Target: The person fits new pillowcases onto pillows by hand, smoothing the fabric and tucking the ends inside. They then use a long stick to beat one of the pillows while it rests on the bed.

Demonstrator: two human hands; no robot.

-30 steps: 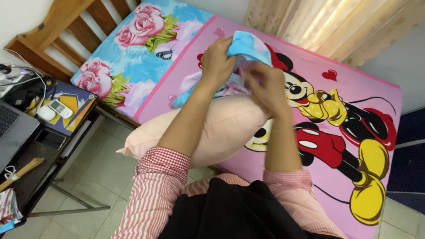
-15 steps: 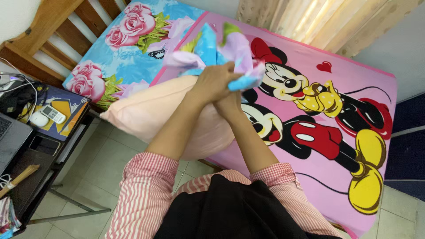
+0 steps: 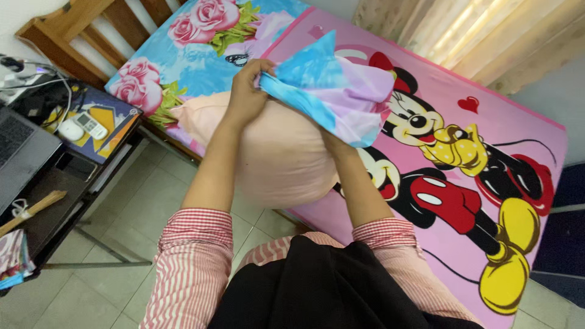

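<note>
On the left, one dark worktop [image 3: 42,201] is seen, and on it one laptop [image 3: 18,152], one white mouse [image 3: 70,129] and one small remote control [image 3: 91,125] are counted. One peach pillow [image 3: 286,158] is held up above the edge of the bed [image 3: 487,152], which is covered by one pink cartoon sheet and one blue sheet with roses. One blue and lilac pillowcase [image 3: 332,91] is draped over the top of the pillow. Its edge is pinched by the left hand [image 3: 247,91], with the fingers closed on the cloth. The right hand is hidden under the pillowcase, so the state of its fingers cannot be told.
</note>
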